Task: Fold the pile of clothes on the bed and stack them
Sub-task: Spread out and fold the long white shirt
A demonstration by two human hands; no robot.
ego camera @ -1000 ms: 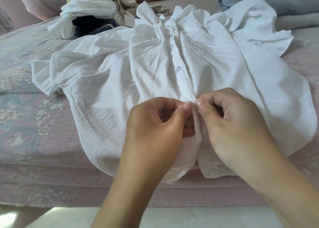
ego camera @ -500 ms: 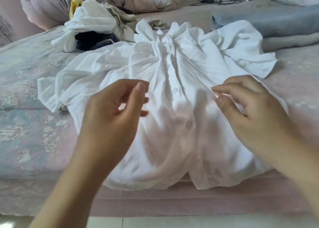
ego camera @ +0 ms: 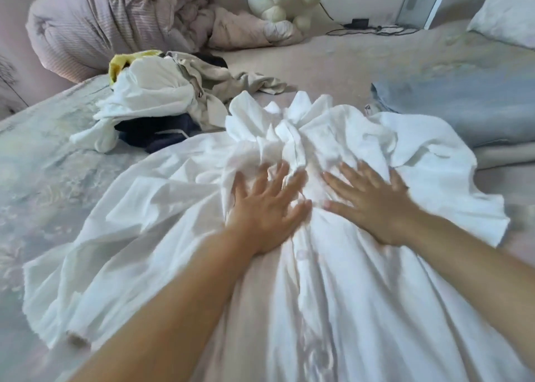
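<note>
On the bed (ego camera: 347, 60), directly in front of you, a white button-front shirt (ego camera: 333, 294) lies spread with its long axis running straight away from you: the hem is nearest your body at the bottom of the view, and the bunched collar end is farthest, pointing toward the stuffed toy (ego camera: 282, 1) at the head of the bed. Both of your hands rest flat on the upper chest of the shirt, fingers spread and straight, holding nothing. Your left hand (ego camera: 267, 208) lies just left of the button line and your right hand (ego camera: 369, 205) just right of it, side by side with a narrow strip of cloth between them, fingertips aimed at the collar. Motion blur softens the fingers, so how hard they press cannot be told. The cloth beyond your fingertips is heaped in ruffles, while the fabric nearer you is flatter. Each hand is equally near its own half of the shirt, so smoothing outward from the centre toward each sleeve looks like the likely next step. To the left of the shirt, touching its shoulder, sits the unfolded pile of clothes (ego camera: 162, 98). To the right of the shirt, a folded blue-grey garment (ego camera: 463, 112) lies beside the sleeve.
</note>
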